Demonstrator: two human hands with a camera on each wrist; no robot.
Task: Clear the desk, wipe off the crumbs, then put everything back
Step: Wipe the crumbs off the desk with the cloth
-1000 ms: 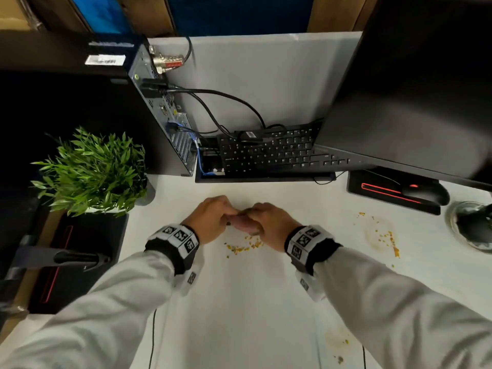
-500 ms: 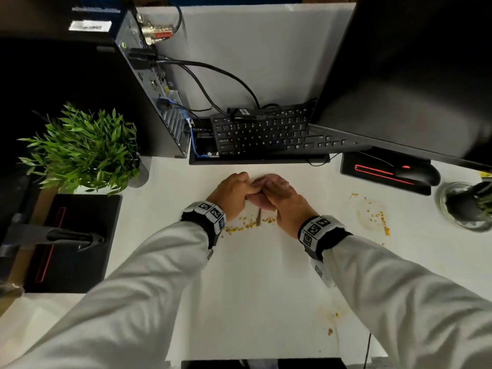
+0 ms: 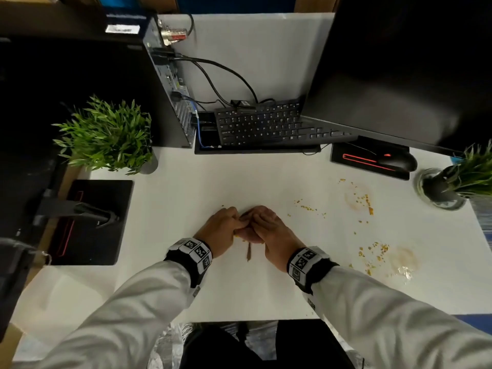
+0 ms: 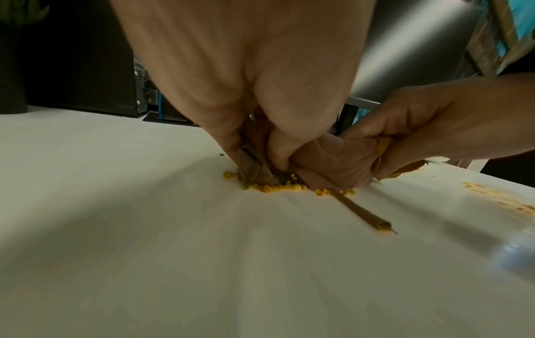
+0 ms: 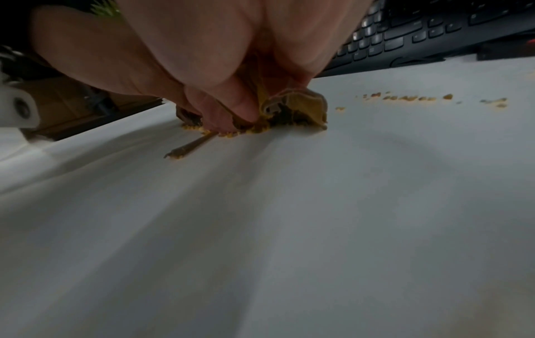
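On the white desk (image 3: 186,209) my left hand (image 3: 223,230) and right hand (image 3: 269,233) are pressed together, both gripping one bunched brown cloth (image 4: 333,164). The bundle sits on a small heap of yellow crumbs (image 4: 275,188). A thin rolled tail of the cloth (image 3: 248,253) trails toward me. In the right wrist view the right hand's fingertips (image 5: 231,109) pinch the yellow-brown cloth (image 5: 301,105) down onto the crumbs (image 5: 225,135). More crumbs (image 3: 308,207) lie scattered to the right, some near two faint ring stains (image 3: 403,261).
A keyboard (image 3: 266,126) sits at the back under a black monitor (image 3: 399,62), with a mouse (image 3: 396,161) on its pad. A PC tower (image 3: 165,89) and potted plant (image 3: 106,134) stand back left, a black pad (image 3: 93,222) left, a plant in glass (image 3: 452,182) right.
Both hands have drawn the cloth toward me, away from the keyboard. The crumbs that lay in front of the hands are now gathered under the bundle.
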